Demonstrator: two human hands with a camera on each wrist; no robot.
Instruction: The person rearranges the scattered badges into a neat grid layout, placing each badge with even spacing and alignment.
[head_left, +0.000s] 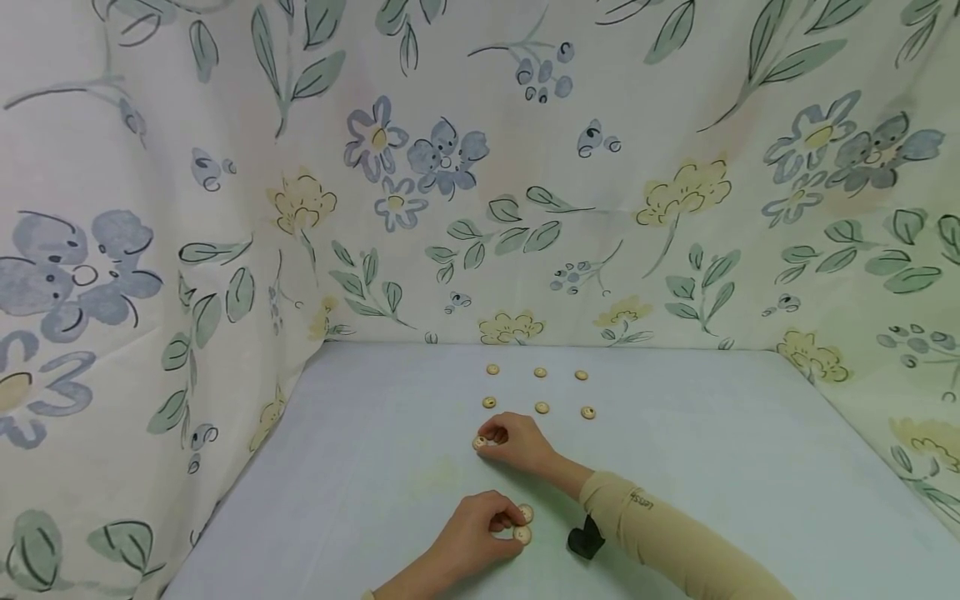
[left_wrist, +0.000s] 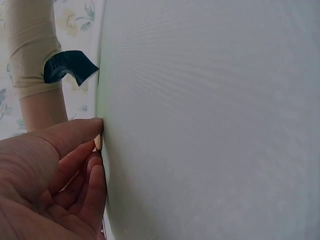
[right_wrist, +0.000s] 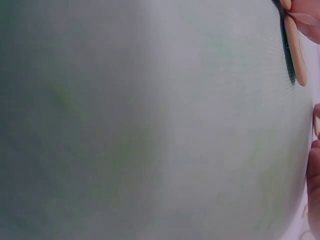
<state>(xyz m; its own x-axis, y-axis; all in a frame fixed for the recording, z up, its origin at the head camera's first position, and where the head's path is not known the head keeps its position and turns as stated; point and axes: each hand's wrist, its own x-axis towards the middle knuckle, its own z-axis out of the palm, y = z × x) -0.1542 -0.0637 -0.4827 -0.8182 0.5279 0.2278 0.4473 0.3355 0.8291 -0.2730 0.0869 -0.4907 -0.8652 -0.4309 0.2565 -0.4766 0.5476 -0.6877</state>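
Low in the head view, my left hand (head_left: 480,531) pinches a small round wooden disc (head_left: 522,536) between thumb and fingers. A second disc (head_left: 527,512) sits right beside it at the fingertips. In the left wrist view, the thin edge of a wooden disc (left_wrist: 98,138) shows between thumb and fingers, close to the white surface. Farther forward, my right hand (head_left: 519,442) pinches another wooden disc (head_left: 479,444) with a dark mark on top. The right wrist view has a disc (right_wrist: 295,52) on edge and part of my right hand (right_wrist: 314,185) at its right border.
Two rows of wooden discs lie beyond my right hand, among them a front disc (head_left: 542,407) and a back disc (head_left: 540,372). A black angular object (head_left: 586,539) is beside my right sleeve. Flowered cloth (head_left: 495,250) surrounds the white table (head_left: 360,433).
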